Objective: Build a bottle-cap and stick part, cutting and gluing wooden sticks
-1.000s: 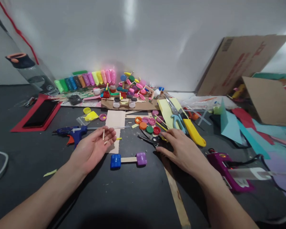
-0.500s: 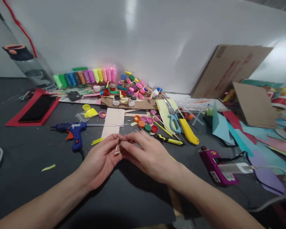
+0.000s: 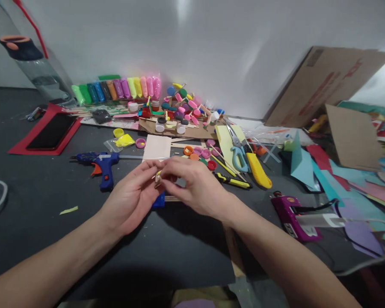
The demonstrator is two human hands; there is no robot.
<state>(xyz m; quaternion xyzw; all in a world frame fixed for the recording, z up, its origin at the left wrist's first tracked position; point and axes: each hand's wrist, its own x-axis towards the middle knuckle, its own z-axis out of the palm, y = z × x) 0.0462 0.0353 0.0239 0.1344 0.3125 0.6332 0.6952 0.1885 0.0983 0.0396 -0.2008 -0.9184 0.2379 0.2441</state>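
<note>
My left hand (image 3: pixel 128 196) is cupped palm up, its thumb and fingertips pinched on a small pale piece (image 3: pixel 158 179) with a yellow spot, perhaps made of wooden stick bits. From the other side, the thumb and forefinger of my right hand (image 3: pixel 195 184) close on the same piece, hiding part of it. Below the hands lies a blue object (image 3: pixel 159 200), partly covered, with thin wooden sticks (image 3: pixel 171 198) beside it. A blue glue gun (image 3: pixel 104 164) with a clear glue stick rests left of my hands, near a pale card (image 3: pixel 157 147).
Scissors (image 3: pixel 239 156), a yellow utility knife (image 3: pixel 258 169) and a black-yellow cutter (image 3: pixel 234 181) lie to the right. Bottle caps (image 3: pixel 197 151) and clay packets (image 3: pixel 118 89) are farther back. A purple power adapter (image 3: pixel 291 214) with cables stands at right; a water bottle (image 3: pixel 35 72) at back left.
The view has tilted, so the table appears higher. My right fingers have shifted around the small piece, and its yellow spot now shows. More of the blue object and sticks beneath is visible.
</note>
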